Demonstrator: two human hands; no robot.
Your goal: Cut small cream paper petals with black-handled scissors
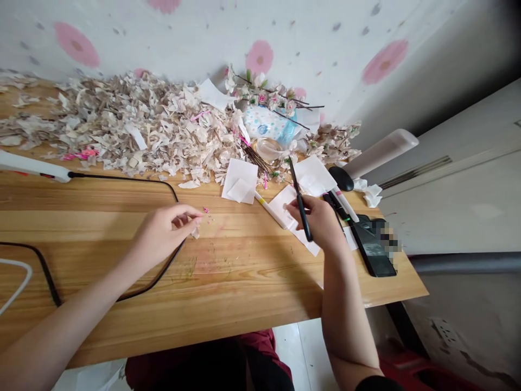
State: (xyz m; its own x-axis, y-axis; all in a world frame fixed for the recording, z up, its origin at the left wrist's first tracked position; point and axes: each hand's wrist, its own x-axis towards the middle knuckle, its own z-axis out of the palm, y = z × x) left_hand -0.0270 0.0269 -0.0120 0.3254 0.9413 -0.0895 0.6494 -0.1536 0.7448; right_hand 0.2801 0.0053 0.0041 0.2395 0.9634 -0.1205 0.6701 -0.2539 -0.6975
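Observation:
My left hand (169, 231) hovers over the middle of the wooden table, thumb and fingertips closed in a pinch. A small pale scrap of paper (196, 234) pokes out below those fingertips. Over the right part of the table, my right hand (319, 217) grips a pair of dark scissors (299, 195) seen edge-on, blades pointing away from me. Under and beside it lie white paper squares (315, 175), and a white pen with a yellow band (271, 210). Tiny pink bits (206, 209) are scattered just right of my left hand.
A heap of pale paper scraps (163, 125) lines the wall. Stems with paper blossoms (264, 98) lie by a dotted packet (266, 122). Farther right are a phone (372, 247), markers (345, 205) and a white cylinder (382, 152). A black cable (122, 177) loops from a power strip (35, 165).

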